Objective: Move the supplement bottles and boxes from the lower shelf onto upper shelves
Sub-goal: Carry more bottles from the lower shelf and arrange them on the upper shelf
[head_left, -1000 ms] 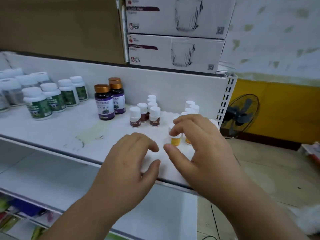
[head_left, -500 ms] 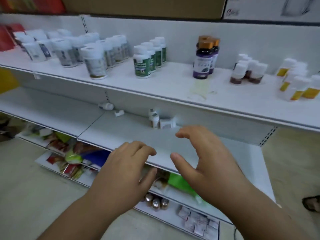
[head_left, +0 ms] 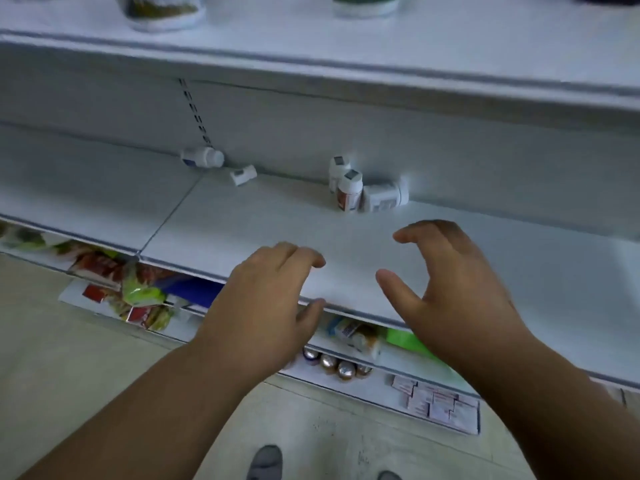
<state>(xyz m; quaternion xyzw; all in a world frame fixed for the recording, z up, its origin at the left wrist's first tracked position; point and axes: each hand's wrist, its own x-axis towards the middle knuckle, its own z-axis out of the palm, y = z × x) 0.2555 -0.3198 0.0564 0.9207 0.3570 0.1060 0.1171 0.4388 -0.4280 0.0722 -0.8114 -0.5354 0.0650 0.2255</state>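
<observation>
Nearest the camera, both hands hovered empty over the front edge of the lower shelf [head_left: 519,271]. The left hand [head_left: 263,306] had its fingers loosely curled and grasped nothing; the right hand [head_left: 450,289] was spread wide, thumb apart from the fingers, also holding nothing.

Farther in, against the back wall, stood a small cluster: an upright bottle [head_left: 349,190] with a brown label, a second bottle [head_left: 337,169] tucked just behind it, and a tipped bottle [head_left: 384,197] lying on its side, touching the upright one. Well to the left lay a small box [head_left: 243,174] on its side and, beyond it at the wall, another fallen bottle [head_left: 202,156]. The upper shelf [head_left: 415,39] above already carried larger bottles, only their bases in view.

The step in hand looked like a reach for the cluster. To do it well, the right hand probably needed to go deep and low under the upper shelf, taking the tipped bottle around its body so it could not roll. The left could take the upright bottle by its cap, without knocking the one behind.
</observation>
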